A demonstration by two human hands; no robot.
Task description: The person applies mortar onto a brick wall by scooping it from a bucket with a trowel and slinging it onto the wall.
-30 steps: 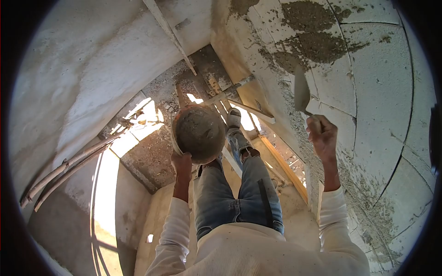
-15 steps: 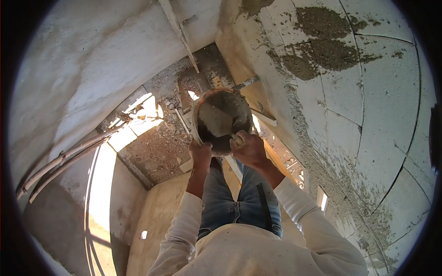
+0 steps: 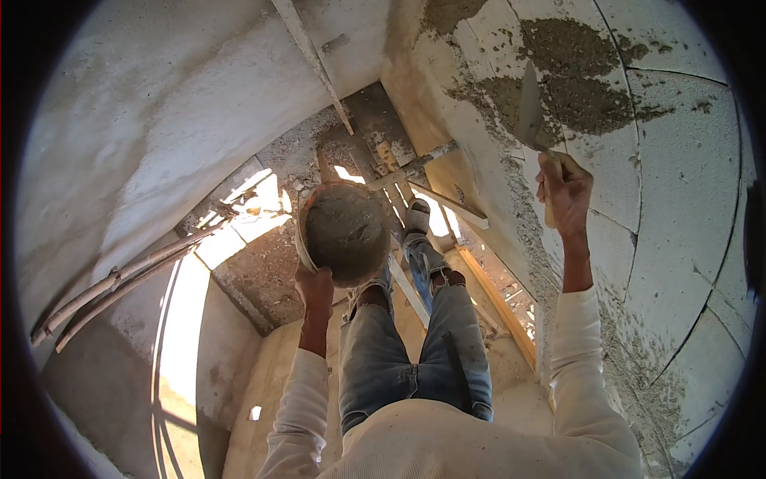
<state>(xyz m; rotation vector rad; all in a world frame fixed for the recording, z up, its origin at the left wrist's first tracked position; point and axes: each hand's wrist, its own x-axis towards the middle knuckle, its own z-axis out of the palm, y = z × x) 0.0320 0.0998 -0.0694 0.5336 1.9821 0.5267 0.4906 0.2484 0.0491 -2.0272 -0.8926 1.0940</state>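
Observation:
My left hand [image 3: 314, 289] is closed on the rim of a round bucket [image 3: 345, 233], which holds wet grey mortar [image 3: 351, 227]. On the right, my right hand [image 3: 568, 191] grips the handle of a trowel [image 3: 530, 108]. The trowel's blade points up in the view, in front of the block wall [image 3: 678, 184] beside dark mortar patches [image 3: 589, 104]. Whether the blade touches the wall cannot be made out.
Wooden boards [image 3: 447, 203] cross below the bucket near my foot [image 3: 416, 217]. Long poles [image 3: 120, 278] lean at the left. A thin plank [image 3: 315, 60] stands against the plastered wall [image 3: 191, 104]. Rubble covers the floor [image 3: 267, 271] far below.
Half a second ago the trowel was inside the bucket; my right hand has since lifted it out to the right, up to the wall. The bucket has shifted slightly left and down.

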